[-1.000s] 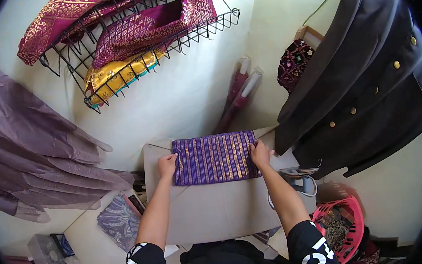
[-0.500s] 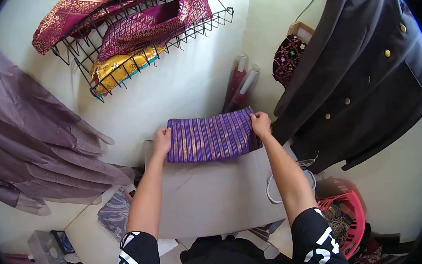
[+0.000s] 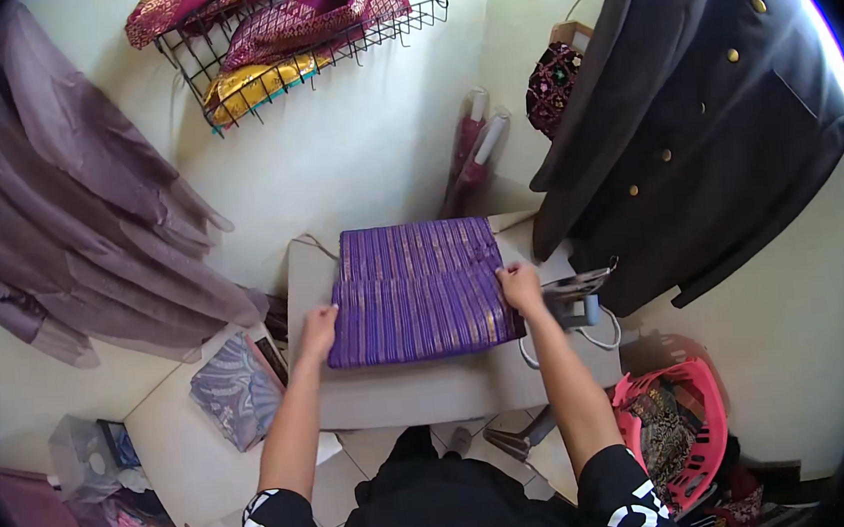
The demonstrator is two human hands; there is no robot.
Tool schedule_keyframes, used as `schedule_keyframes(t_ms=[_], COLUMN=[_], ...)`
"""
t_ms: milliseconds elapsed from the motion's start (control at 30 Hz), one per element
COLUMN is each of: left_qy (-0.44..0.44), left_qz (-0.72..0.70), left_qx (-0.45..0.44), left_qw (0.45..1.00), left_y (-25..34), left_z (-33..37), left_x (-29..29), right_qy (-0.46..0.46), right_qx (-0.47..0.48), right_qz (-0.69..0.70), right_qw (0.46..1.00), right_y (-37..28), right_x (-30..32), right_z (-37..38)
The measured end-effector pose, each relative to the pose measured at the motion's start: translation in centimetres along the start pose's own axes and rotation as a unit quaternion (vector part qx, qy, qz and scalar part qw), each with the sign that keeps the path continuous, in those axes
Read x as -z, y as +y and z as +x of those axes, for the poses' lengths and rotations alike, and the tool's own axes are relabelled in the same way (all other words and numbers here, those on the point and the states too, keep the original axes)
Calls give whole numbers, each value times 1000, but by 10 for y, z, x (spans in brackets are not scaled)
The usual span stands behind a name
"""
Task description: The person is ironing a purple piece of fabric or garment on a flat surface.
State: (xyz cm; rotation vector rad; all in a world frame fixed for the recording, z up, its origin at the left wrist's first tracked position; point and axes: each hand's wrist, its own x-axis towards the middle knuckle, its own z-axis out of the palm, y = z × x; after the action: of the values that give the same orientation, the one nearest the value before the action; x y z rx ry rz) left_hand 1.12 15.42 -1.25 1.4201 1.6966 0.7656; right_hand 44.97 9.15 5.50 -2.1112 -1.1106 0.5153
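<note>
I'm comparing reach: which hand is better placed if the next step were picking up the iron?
Probably the right hand: it is at the right edge of the purple striped cloth, near the iron. The left hand is at the opposite edge, farther away.

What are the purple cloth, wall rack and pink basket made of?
Purple cloth: fabric, probably woven, slightly shiny, with gold-flecked stripes. Wall rack: likely black-coated metal, given its thin wires. Pink basket: apparently smooth plastic, from its slotted wall.
</note>
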Motion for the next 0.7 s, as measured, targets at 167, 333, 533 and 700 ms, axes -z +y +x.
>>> schedule_keyframes(t_ms=[167,333,533,700], left_qy=[83,86,90,106], left_qz=[-8,128,53,117], left_qx=[5,2,12,-26], left_qw=[996,988,994,987], left_y=[-5,-8,-3,-17], left_z=[-54,-96,-117,-112], left_x=[-49,-31,-33,-24], right_qy=[33,-41,-39,-98], right_qx=[21,55,42,33], right_qz=[-34,-61,-50,-123], right_qw=[999,996,997,987], right_y=[90,87,63,47], right_x=[-16,-2,23,26], right_z=[-47,-89,-111,-118])
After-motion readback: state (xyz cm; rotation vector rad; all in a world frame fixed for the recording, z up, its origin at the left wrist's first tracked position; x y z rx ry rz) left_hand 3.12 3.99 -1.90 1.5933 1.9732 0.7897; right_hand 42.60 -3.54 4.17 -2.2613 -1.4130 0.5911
